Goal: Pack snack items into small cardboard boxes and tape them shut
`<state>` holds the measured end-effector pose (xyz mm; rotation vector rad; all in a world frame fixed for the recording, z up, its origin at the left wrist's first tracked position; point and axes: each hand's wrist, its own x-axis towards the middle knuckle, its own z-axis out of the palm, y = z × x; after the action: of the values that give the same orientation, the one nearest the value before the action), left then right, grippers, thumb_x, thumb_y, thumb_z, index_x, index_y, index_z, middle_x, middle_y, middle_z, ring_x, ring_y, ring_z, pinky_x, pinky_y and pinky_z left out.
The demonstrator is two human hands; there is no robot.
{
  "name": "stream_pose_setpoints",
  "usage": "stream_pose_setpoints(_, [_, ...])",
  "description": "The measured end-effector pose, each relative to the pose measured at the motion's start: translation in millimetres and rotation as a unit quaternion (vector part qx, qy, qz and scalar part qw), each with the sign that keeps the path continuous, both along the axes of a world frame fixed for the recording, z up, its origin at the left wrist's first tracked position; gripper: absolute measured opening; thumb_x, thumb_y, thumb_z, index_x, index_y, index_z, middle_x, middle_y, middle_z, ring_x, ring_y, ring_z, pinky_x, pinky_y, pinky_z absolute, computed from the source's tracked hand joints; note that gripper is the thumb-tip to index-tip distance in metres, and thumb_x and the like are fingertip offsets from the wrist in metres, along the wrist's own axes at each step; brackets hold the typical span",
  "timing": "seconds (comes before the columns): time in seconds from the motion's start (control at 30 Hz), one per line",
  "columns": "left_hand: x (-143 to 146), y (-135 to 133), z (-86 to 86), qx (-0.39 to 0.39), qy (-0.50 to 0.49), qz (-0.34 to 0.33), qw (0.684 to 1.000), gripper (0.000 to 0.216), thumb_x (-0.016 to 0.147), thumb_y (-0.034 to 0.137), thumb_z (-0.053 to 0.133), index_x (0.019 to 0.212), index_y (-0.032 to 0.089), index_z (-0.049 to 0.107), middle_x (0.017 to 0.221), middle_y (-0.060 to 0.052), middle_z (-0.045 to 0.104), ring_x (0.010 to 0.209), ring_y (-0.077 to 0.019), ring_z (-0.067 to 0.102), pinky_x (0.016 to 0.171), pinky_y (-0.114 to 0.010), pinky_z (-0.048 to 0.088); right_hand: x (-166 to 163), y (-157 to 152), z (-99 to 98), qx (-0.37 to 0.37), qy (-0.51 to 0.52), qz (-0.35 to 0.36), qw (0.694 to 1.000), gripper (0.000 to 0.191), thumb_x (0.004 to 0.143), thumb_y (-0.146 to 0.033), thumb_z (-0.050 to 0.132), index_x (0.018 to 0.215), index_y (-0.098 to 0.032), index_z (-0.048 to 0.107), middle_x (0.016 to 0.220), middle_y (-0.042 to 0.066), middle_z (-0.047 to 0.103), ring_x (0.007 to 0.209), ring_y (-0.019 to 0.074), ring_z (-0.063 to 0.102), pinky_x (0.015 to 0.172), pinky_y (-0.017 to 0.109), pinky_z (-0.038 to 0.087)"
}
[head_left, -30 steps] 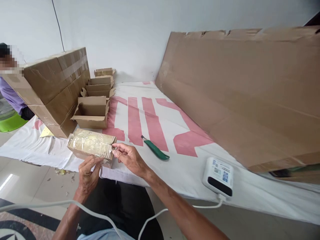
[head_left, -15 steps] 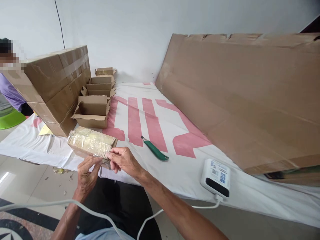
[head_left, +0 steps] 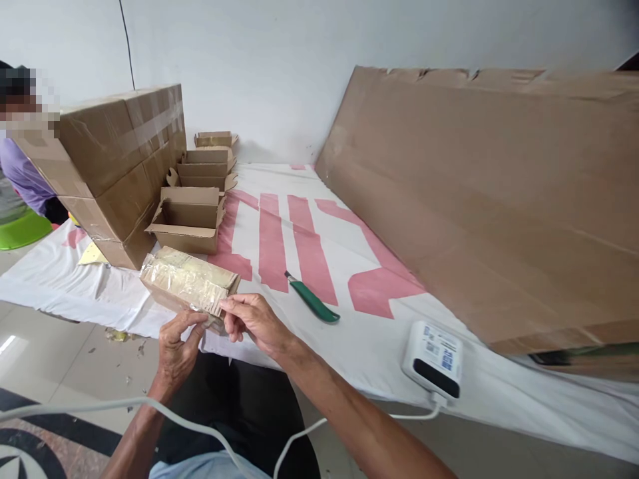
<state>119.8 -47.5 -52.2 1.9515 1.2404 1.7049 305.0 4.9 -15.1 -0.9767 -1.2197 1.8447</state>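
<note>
A small cardboard box point(head_left: 190, 276) lies at the near edge of the table, its top covered with shiny, wrinkled clear tape. My left hand point(head_left: 178, 342) grips its near lower edge, thumb and fingers pressed together. At the right end of the same box, my right hand point(head_left: 257, 326) pinches the taped edge between thumb and forefinger, its other fingers curled. Whether a loose strip of tape is in that pinch is too small to make out. To the right on the cloth rests a green-handled knife point(head_left: 314, 301), apart from both hands.
Several open cardboard boxes point(head_left: 187, 239) stand in a row behind, beside stacked taped cartons point(head_left: 117, 173). A large cardboard sheet point(head_left: 474, 199) leans at right. A white device point(head_left: 433, 359) with a cable point(head_left: 184, 426) sits near the table edge. At far left is a person point(head_left: 24, 173).
The view has shifted slightly, so the whole scene sits a little to the right. Both hands stay at the box with much the same grip.
</note>
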Motion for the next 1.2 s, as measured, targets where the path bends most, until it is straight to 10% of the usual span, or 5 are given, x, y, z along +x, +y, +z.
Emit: stream_pose_setpoints(1.2, [7.5,19.0,24.7,-0.055,0.053,-0.005,0.997,0.016,0.098,0.021,0.071,0.088,0.023,0.083,0.069,0.0,0.072,0.062,-0.0153,0.067,0.062,-0.026,0.052,-0.8,-1.8,2.7,0.049,-0.086,-0.025,0.995,0.03,0.075,-0.044,0.064,0.056,-0.021,0.061,0.056,0.004,0.072,0.044,0.0123,0.063,0.044,0.022,0.041])
